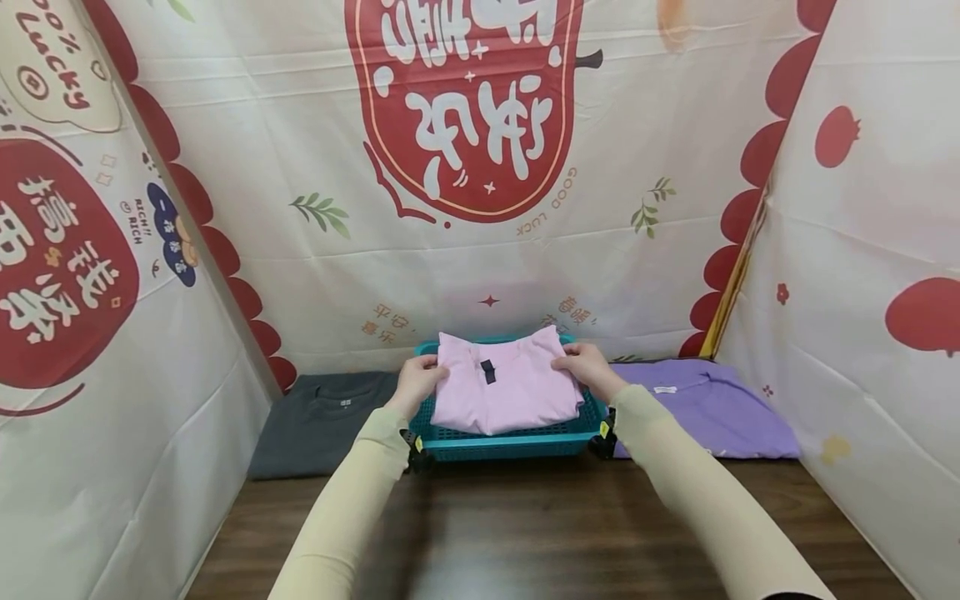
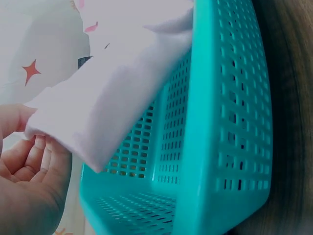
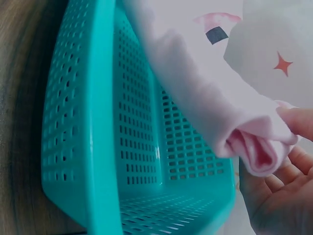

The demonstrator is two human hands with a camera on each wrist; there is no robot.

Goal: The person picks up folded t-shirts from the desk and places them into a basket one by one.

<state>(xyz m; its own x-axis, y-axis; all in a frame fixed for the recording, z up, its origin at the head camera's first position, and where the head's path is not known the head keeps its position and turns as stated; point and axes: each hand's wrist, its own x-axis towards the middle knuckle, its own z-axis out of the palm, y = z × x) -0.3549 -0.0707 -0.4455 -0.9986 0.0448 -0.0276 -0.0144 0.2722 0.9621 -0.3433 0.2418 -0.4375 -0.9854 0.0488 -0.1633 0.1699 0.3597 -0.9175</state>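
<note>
A folded pink shirt (image 1: 517, 392) with a dark neck label hangs between both hands, over the teal plastic basket (image 1: 510, 448). My left hand (image 1: 416, 383) pinches its left edge between thumb and fingers. On the opposite side, my right hand (image 1: 592, 368) pinches the right edge. In the left wrist view the pink shirt (image 2: 107, 93) slants across the basket's opening, and the basket's perforated wall (image 2: 239, 122) shows beside it. The right wrist view has the rolled end of the shirt (image 3: 264, 147) between thumb and fingers, above the basket's inner wall (image 3: 134, 117).
A folded dark grey shirt (image 1: 315, 429) lies left of the basket and a folded purple shirt (image 1: 712, 412) lies right of it. All stand on a brown wooden table (image 1: 510, 525). Printed white cloth (image 1: 480, 267) encloses the back and both sides.
</note>
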